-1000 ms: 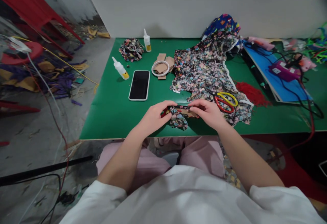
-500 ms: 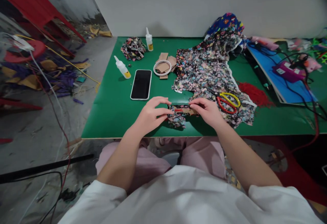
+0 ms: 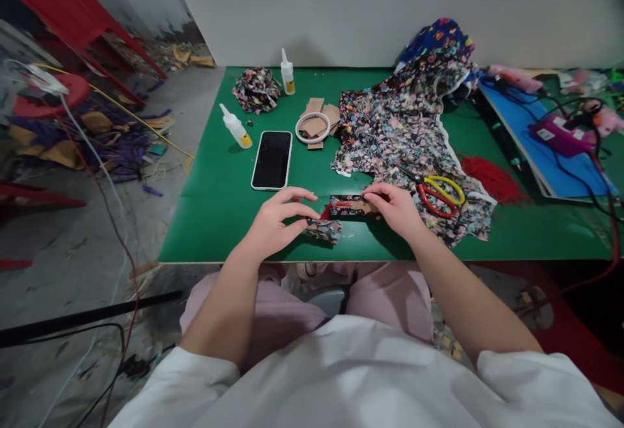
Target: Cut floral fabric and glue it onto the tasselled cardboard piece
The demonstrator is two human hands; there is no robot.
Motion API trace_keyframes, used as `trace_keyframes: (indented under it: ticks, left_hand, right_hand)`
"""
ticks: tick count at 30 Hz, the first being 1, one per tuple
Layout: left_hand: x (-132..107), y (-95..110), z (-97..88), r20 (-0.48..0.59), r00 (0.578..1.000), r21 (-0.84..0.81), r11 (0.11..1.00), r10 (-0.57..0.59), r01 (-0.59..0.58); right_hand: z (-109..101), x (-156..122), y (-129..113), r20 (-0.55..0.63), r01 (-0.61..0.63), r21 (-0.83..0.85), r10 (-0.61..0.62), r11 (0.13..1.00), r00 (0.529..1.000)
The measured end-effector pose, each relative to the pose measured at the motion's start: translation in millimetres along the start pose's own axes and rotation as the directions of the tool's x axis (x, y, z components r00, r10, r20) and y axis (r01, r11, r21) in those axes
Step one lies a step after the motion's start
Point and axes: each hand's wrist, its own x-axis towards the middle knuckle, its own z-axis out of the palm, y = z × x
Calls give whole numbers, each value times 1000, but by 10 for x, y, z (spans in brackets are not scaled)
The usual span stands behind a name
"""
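Note:
On the table in front of me lies a narrow cardboard strip (image 3: 363,207) partly covered in black floral fabric, with red threads along it. My right hand (image 3: 396,212) pinches its right end between thumb and fingers. My left hand (image 3: 277,223) has its thumb and a finger closed on the loose floral fabric (image 3: 325,232) at the strip's left, with the upper finger lifted. A tuft of red thread (image 3: 325,211) shows between that fabric and the strip. Scissors (image 3: 440,195) with one red and one yellow handle lie on a larger floral cloth (image 3: 390,119) beyond my right hand.
A phone (image 3: 272,160), two glue bottles (image 3: 237,130), a white ring (image 3: 298,130) around cardboard pieces (image 3: 314,127) and a bundled floral cloth (image 3: 256,90) lie on the green table (image 3: 205,220). Red threads (image 3: 492,179), a blue folder (image 3: 550,148) and a purple corded device (image 3: 560,134) are at right.
My left hand has moved left and slightly down with the loose fabric, which now sits farther from the strip. More of the strip and red tuft shows. My right hand stays at the strip's end.

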Motion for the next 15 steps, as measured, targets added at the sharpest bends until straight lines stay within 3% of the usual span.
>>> trace_keyframes:
  ticks: [4, 6, 8, 11, 15]
  left_hand:
    - [3, 70, -115, -61, 997, -127, 991, -55, 47]
    - [79, 120, -151, -123, 981, -7, 989, -149, 150]
    - [219, 178, -167, -178, 969, 206, 957, -170, 206]
    - [512, 270, -155, -127, 992, 451, 890, -8, 65]
    - [941, 405, -117, -74, 988, 622, 781, 133, -58]
  right_hand:
    - [10, 16, -9, 41, 16, -13, -15, 1000, 999]
    - [9, 19, -5, 60, 83, -81, -79, 993, 995]
    - [1, 12, 14, 96, 189, -208, -172, 960, 980]
    - [-22, -25, 56, 162, 318, -355, -277, 879, 947]
    - [-53, -82, 97, 198, 361, -354, -308, 863, 930]
